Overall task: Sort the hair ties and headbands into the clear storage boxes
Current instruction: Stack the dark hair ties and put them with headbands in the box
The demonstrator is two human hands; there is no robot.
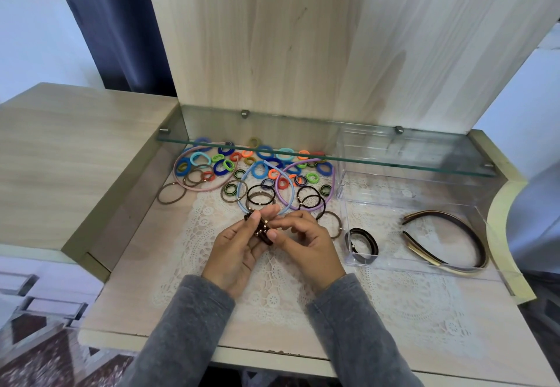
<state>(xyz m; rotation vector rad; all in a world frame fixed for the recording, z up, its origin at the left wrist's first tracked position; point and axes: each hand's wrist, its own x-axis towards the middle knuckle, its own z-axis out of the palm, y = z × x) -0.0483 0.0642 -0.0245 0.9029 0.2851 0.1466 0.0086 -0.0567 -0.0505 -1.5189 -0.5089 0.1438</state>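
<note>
Item: bundle of thin dark elastic hair ties with small gold beads (pixel 263 230); being held just above the white lace mat (pixel 272 283), in front of the loose pile of bright fabric hair ties (pixel 260 161).

Hands: left hand (pixel 235 250) is curling its fingers round the bundle from beneath; right hand (pixel 303 239) is pinching the bundle's near end between thumb and fingertips.

Step, as judged: the dark ties are being squared into one stack for the small clear plastic box (pixel 360 261), which is holding black ties and standing to the right; keeping the beads lined up and the left grip firm is stopping the springy loops from fanning apart; carrying the stack low and letting go inside the walls seems wise.

Surroundings: large clear plastic box (pixel 424 201) is holding dark brown and gold headbands (pixel 472 235); pink, blue and lilac thin headbands (pixel 286 195) are lying among the loose ties; glass shelf (pixel 394 161) is overhanging the pile.
</note>
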